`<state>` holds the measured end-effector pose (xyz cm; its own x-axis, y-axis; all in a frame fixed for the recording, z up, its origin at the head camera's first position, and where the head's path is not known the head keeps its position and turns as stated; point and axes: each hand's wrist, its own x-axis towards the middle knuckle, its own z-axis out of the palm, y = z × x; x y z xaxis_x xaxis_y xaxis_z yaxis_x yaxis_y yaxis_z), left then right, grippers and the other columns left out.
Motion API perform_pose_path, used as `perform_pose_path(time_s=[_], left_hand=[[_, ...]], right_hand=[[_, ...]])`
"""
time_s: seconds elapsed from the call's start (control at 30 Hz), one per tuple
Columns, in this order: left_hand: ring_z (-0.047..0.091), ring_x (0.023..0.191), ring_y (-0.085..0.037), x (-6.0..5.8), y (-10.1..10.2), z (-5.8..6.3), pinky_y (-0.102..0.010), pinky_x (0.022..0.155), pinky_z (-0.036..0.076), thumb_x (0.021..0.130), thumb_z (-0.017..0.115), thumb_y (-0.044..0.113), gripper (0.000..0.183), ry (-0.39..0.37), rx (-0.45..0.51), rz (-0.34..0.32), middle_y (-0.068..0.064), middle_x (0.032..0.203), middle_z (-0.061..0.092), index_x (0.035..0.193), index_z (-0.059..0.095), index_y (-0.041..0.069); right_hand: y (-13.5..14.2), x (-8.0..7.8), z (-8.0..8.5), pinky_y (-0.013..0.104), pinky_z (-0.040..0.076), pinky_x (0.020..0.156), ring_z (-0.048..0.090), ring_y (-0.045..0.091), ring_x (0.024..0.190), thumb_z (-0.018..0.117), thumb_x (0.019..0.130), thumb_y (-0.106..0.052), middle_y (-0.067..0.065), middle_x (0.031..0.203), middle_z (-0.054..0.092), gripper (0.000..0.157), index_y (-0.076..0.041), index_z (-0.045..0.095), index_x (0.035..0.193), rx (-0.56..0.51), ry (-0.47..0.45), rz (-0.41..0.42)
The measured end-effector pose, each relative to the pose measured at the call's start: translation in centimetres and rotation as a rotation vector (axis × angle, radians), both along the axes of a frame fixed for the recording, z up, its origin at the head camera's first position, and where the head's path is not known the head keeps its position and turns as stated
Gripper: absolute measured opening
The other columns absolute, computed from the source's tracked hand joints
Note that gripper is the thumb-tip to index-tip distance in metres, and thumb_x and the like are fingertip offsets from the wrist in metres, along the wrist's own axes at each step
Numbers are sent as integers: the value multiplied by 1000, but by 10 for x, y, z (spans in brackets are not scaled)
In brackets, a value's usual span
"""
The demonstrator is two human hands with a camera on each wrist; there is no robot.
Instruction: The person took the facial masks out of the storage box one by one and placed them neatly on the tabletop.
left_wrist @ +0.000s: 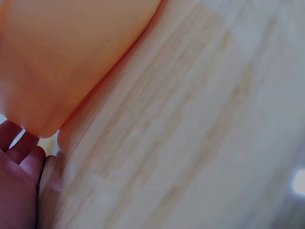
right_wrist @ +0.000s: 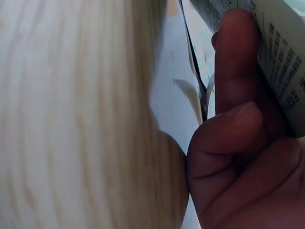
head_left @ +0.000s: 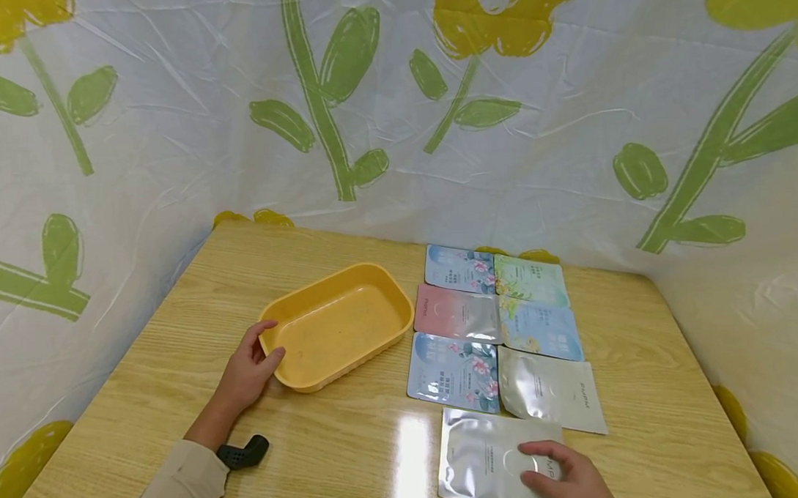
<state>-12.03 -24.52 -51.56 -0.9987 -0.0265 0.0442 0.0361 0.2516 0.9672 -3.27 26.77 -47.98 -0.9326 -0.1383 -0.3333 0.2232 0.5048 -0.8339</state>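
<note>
A yellow plastic basin (head_left: 337, 327) stands at a slant on the table, with nothing inside it. My left hand (head_left: 246, 368) grips its near left end, thumb over the rim; in the left wrist view, fingers (left_wrist: 19, 143) curl at the basin's edge (left_wrist: 71, 71). At the front right, my right hand (head_left: 572, 478) holds a silver sheet mask packet (head_left: 477, 457) by its right part, thumb and forefinger over its face. The right wrist view shows the packet's printed back (right_wrist: 281, 57) tilted above the table, with curled fingers (right_wrist: 233, 129) beneath it.
Behind the held packet, several more flat packets lie in two columns: a silver one (head_left: 552, 390), flowered blue ones (head_left: 454, 372), a pink one (head_left: 456, 313) and a green one (head_left: 533, 279). A flower-printed cloth (head_left: 541, 137) hangs around the wooden table (head_left: 193, 286).
</note>
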Motion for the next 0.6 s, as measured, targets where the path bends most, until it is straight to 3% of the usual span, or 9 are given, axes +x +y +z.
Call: perform_pose_path(time_s=[0.27,0.6], left_hand=[[33,142,-36,1,0,0,-6,98,32,101,58,8,50,6,18,-7,-26,156,28,145,36,1],[34,141,-36,-1,0,-1,-7,98,33,101,58,8,49,1,1,4,-26,155,29,145,37,2]], right_hand=[[3,-1,2,19,45,85,53,-1,102,80,86,-18,8,122,65,38,-3,70,119,137,-10,-4],[7,-3,2,25,44,89,55,6,104,80,86,-21,3,118,67,30,-9,73,113,217,-14,19]])
